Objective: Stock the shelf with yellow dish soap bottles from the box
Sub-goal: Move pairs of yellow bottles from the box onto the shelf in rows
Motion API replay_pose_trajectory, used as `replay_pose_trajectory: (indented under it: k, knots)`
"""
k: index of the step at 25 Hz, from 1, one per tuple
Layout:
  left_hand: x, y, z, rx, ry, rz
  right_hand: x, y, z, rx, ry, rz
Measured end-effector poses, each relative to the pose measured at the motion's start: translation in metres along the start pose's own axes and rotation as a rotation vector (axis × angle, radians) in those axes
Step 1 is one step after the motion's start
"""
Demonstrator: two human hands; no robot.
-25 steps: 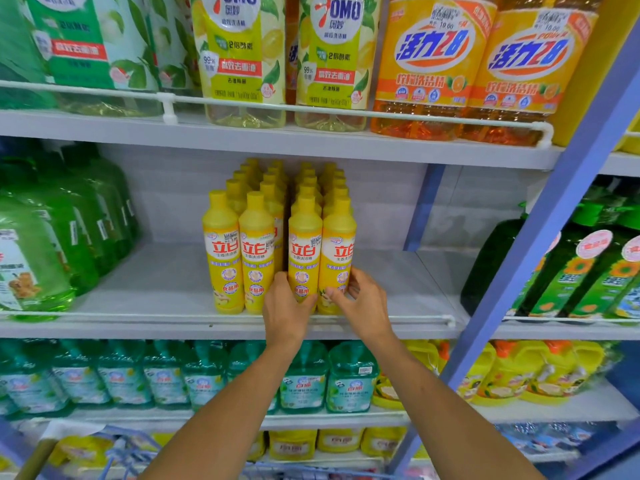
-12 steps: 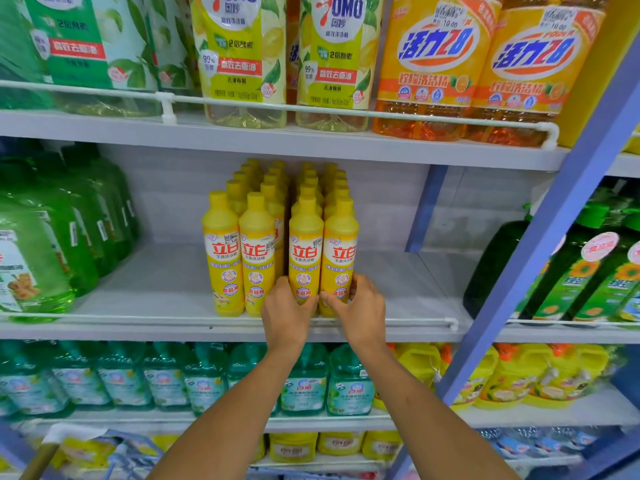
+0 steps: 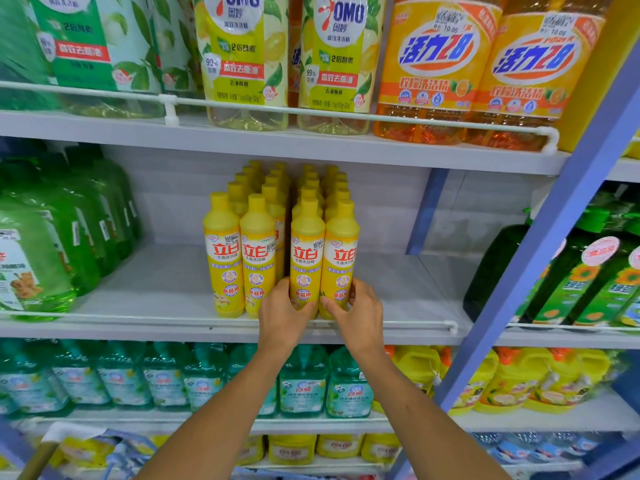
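Placing step: left hand wraps one yellow bottle, right hand wraps the second bottle, both upright at the shelf front. Next call, I'd say: release cleanly without tipping them, then fetch more.

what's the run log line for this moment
left hand grips third front bottle | right hand grips rightmost front bottle | both upright on shelf

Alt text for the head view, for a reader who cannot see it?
The left hand and right hand each grip one of two front yellow plastic dish soap bottles near the base on a white metal shelf. Rows of matching bottles stand behind and beside them.
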State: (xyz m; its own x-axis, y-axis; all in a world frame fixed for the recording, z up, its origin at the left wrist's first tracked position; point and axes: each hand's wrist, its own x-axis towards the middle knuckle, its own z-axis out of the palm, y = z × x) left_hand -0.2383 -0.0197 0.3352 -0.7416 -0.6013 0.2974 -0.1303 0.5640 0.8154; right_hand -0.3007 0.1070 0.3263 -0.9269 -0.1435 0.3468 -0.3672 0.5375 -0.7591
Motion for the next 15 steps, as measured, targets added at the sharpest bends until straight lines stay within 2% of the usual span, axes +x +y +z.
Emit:
replay_pose_trajectory:
  k: [9,15]
  knots:
    - [-0.004,0.003,0.007,0.015,0.076,-0.025,-0.003,-0.01,0.002,-0.043,0.077,0.086]
    - [-0.005,0.004,0.008,0.04,0.079,-0.031,-0.005,-0.012,0.004,-0.051,0.067,0.098]
